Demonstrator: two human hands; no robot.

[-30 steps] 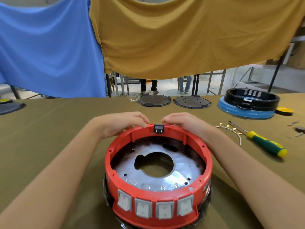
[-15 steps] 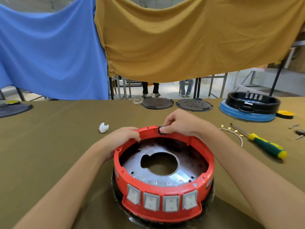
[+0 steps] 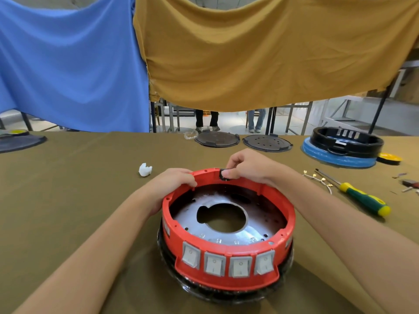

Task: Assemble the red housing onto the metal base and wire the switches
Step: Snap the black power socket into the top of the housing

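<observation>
The red ring housing [image 3: 229,275] stands on the round metal base [image 3: 260,227], which has a large centre hole. Several grey rocker switches [image 3: 227,262] line its near face. My left hand [image 3: 169,184] grips the housing's far left rim, fingers curled over the edge. My right hand [image 3: 247,165] pinches a small black socket part [image 3: 225,174] set in the far rim. A bundle of thin wires with brass terminals [image 3: 318,180] lies on the cloth to the right.
A green-and-yellow screwdriver [image 3: 360,197] lies right of the housing. A white crumpled scrap [image 3: 145,169] sits to the left. Two dark round plates [image 3: 217,139] and a black housing on a blue base [image 3: 344,147] stand at the table's far edge.
My left hand slid from the far rim round to the housing's left side. My right hand moved onto the black socket part and now pinches it. The white scrap became visible.
</observation>
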